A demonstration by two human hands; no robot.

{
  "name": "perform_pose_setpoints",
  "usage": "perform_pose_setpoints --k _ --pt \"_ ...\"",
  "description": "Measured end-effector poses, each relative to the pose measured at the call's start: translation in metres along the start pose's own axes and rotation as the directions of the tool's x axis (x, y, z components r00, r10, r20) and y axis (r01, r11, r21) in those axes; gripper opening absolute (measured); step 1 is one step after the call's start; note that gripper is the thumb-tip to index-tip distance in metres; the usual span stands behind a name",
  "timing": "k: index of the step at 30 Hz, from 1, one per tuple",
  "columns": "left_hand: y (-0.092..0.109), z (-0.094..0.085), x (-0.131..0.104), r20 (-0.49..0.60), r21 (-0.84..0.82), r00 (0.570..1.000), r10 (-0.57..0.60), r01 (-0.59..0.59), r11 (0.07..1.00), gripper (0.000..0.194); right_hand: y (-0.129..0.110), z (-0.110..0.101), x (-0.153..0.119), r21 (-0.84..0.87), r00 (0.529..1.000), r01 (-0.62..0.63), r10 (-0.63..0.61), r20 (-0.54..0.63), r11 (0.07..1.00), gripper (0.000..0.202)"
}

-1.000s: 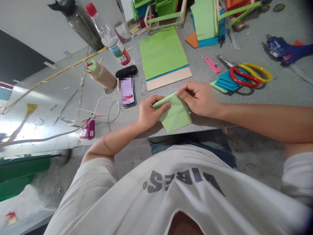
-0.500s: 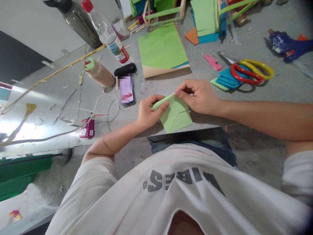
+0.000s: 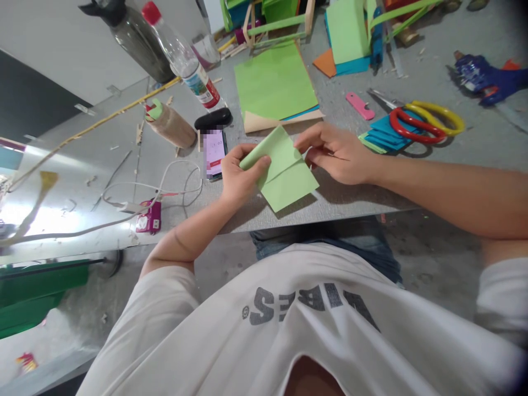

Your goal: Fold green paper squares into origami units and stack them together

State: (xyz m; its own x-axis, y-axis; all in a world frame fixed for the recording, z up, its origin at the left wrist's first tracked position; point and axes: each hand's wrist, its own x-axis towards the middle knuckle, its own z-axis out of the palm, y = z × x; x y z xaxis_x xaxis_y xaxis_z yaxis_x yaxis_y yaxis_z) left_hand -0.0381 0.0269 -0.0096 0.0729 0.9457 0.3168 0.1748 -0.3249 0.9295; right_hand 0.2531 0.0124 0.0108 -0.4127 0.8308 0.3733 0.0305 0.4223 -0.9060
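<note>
A folded piece of light green paper (image 3: 284, 176) with a crease across its middle is held above the table's front part. My left hand (image 3: 242, 170) is closed on its left side, thumb on top and fingers underneath. At the opposite edge is my right hand (image 3: 336, 154), its fingers bent and the fingertips at the paper's border; part of the grip is hidden. Just beyond the paper lies a stack of larger green sheets (image 3: 276, 80) with a tan sheet beneath. A phone (image 3: 214, 154) with a lit screen lies beside my left hand.
Red-and-yellow scissors (image 3: 416, 122) rest on blue paper pieces (image 3: 388, 135) at right, near a pink cutter (image 3: 359, 105) and a blue glue gun (image 3: 487, 77). At left stand a plastic bottle (image 3: 202, 85) and a brownish bottle (image 3: 171, 125); a white cable (image 3: 124, 206) trails nearby.
The green paper has turned and moved slightly left with my left hand, and its far corner now sticks up past my fingers. My right hand has shifted to the paper's right edge.
</note>
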Motion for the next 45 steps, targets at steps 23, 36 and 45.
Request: perform_pose_setpoints --k 23,36,45 --pt "0.010 -0.001 -0.001 0.127 -0.001 0.991 0.039 -0.039 0.999 0.056 -0.002 -0.006 0.002 -0.205 0.988 0.141 -0.151 -0.032 0.968 0.049" --pt "-0.011 -0.004 -0.015 0.463 -0.162 0.857 0.226 -0.169 0.972 0.066 0.015 0.022 -0.007 -0.052 0.909 0.181 -0.187 -0.372 0.982 0.051" --pt "0.011 -0.002 -0.020 0.441 0.089 0.815 0.375 -0.456 0.886 0.044 0.000 0.025 -0.018 -0.174 0.916 0.249 -0.290 -0.278 0.953 0.024"
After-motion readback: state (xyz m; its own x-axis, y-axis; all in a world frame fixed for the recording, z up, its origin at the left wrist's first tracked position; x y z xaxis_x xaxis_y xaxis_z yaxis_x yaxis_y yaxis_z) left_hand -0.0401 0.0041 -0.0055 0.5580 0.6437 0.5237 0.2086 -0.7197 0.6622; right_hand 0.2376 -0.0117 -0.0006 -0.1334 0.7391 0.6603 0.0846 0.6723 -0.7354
